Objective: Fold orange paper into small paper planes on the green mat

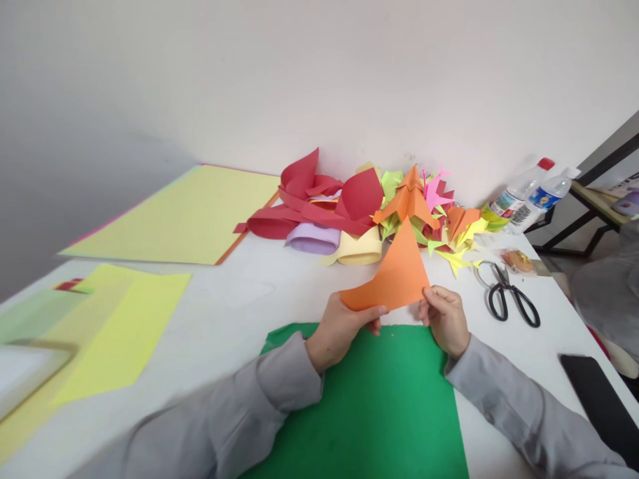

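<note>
I hold an orange paper folded into a triangle above a green sheet on the white table. My left hand pinches the triangle's lower left corner, thumb on top. My right hand is closed on its lower right corner. The triangle's tip points away from me toward the wall. Both arms wear grey sleeves.
A heap of folded and curled coloured paper pieces lies by the wall. Black scissors rest right of my hands, two plastic bottles behind them. Yellow sheets lie on the left. A dark phone sits at the right edge.
</note>
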The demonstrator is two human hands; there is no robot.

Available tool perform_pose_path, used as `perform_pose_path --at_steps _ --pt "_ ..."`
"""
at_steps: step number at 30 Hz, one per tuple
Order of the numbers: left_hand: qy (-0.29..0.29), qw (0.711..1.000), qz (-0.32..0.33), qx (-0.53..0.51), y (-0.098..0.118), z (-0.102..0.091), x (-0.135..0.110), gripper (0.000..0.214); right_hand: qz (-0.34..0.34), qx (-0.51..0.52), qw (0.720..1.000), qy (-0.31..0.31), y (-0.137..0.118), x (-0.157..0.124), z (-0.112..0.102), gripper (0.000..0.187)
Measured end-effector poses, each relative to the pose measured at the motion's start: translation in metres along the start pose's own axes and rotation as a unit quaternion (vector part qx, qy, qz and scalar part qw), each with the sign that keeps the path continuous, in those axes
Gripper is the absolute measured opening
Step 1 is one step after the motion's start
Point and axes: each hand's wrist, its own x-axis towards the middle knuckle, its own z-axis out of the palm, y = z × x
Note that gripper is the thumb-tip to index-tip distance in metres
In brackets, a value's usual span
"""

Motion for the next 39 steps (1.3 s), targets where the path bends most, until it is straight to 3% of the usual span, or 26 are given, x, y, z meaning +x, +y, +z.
perform_pose_path --at_steps 16,20,25,33,39 --pt "0.001 1.000 -0.003 -0.002 0.0001 -0.0004 0.0000 0.025 0.011 0.003 1.000 0.004 0.0032 0.0022 -0.0017 0.042" --pt "0.009 1.000 -0.005 -0.016 0.0001 -0.0005 -0.0006 0.026 -0.011 -0.010 0.999 -0.044 0.0054 0.0026 -0.0037 0.033" --pt "-0.012 1.000 0.007 0.021 -0.0006 0.0006 -0.0014 0.023 -0.020 -0.109 0.985 -0.132 0.0017 -0.0013 0.0009 0.029" --pt "-0.055 0.995 0.002 0.087 -0.0016 0.0030 -0.0031 0.021 -0.035 -0.171 0.972 -0.157 0.0024 -0.0043 0.0037 0.025" --pt "-0.049 0.994 -0.006 0.099 -0.0018 0.0034 -0.0036 0.021 -0.035 -0.194 0.965 -0.174 0.0001 -0.0050 0.0013 0.026"
